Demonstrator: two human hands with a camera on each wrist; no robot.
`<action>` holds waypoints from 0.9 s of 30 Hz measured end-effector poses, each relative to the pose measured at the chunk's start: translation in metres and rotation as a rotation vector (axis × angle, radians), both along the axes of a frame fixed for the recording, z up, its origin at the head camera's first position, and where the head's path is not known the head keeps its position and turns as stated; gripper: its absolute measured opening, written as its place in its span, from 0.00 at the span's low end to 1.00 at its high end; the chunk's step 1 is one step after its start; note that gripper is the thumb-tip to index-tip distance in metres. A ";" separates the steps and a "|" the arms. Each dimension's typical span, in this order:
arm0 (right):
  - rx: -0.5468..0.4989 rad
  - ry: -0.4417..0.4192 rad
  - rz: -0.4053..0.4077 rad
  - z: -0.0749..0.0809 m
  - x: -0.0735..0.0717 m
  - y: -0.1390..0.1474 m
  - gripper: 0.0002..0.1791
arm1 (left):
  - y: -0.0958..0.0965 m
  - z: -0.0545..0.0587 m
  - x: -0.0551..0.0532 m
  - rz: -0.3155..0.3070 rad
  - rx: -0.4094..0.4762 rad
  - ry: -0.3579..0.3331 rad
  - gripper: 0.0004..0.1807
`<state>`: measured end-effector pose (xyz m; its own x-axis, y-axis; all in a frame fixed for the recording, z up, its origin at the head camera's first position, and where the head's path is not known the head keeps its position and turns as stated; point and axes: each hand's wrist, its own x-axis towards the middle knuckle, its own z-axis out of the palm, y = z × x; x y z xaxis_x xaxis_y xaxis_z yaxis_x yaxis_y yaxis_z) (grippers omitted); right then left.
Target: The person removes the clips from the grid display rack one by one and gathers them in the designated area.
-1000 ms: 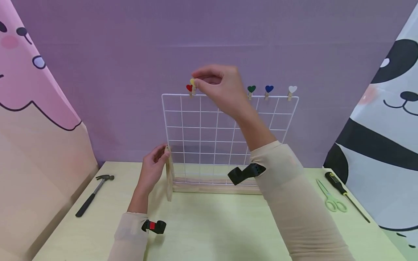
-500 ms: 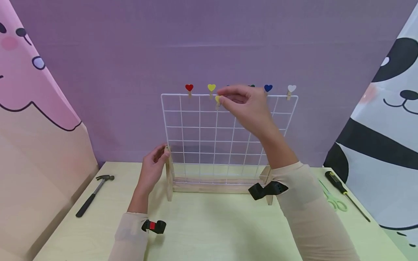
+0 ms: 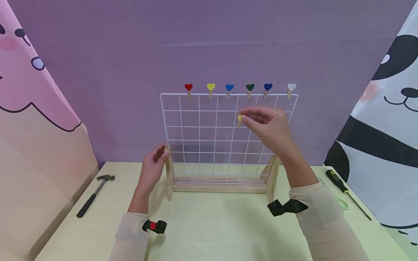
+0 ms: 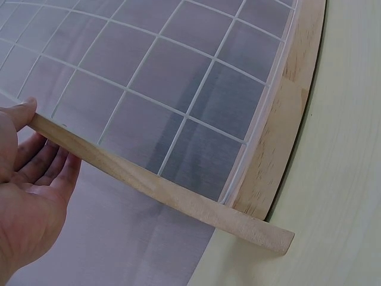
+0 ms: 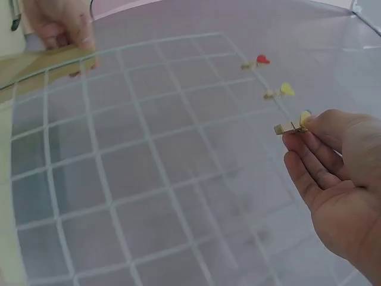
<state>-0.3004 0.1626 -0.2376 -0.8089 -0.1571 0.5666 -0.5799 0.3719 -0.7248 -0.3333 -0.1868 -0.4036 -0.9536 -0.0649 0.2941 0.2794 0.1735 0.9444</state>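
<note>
Yellow heart clothespin [image 3: 240, 118] pinched in right hand [image 3: 269, 127], out in front of white wire grid [image 3: 199, 127]; six more heart clothespins [image 3: 229, 88] lined up along its top; left hand [image 3: 153, 168] has grip on wooden side leg [image 3: 169, 181]; hammer [image 3: 94, 194] chilling left on surface [image 3: 212, 224], screwdriver [image 3: 339, 184] right

Long, pale beige sleeves [image 3: 330, 224], with a blocky black camera [image 3: 296, 206] at each cuff; the left one bears a red patch [image 3: 152, 225].
</note>
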 end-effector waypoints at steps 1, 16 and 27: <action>0.005 -0.010 0.001 -0.003 0.001 0.004 0.14 | 0.000 0.000 0.000 -0.001 0.000 0.003 0.27; 0.053 -0.042 0.007 -0.056 0.016 0.046 0.13 | -0.001 0.001 0.001 0.008 -0.018 0.002 0.27; 0.049 -0.054 -0.035 -0.096 0.025 0.074 0.13 | -0.001 0.000 0.000 0.008 -0.006 0.003 0.27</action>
